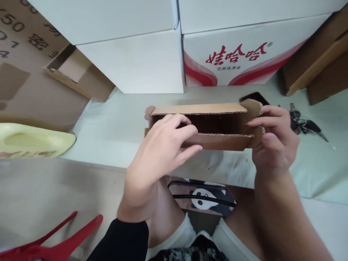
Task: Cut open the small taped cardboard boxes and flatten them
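Note:
A small, narrow brown cardboard box (220, 142) stands in front of me with its top open and its inside dark. My left hand (165, 139) lies over its left part. The fingers curl at the opening and the thumb rests along the outside of the near wall; some fingertips are hidden inside. At the other end, my right hand (276, 139) is closed around the box's right end, fingers and thumb on the short end flaps (251, 107).
Behind stand white cartons (136, 65), one with red lettering (236, 54). Brown cartons (40, 83) flank both sides. Keys (304, 125) and a black phone-like object (255, 98) lie right, on a pale green cloth (108, 127). A yellow-green plastic item (35, 141) sits left; red plastic (65, 239) is lower left.

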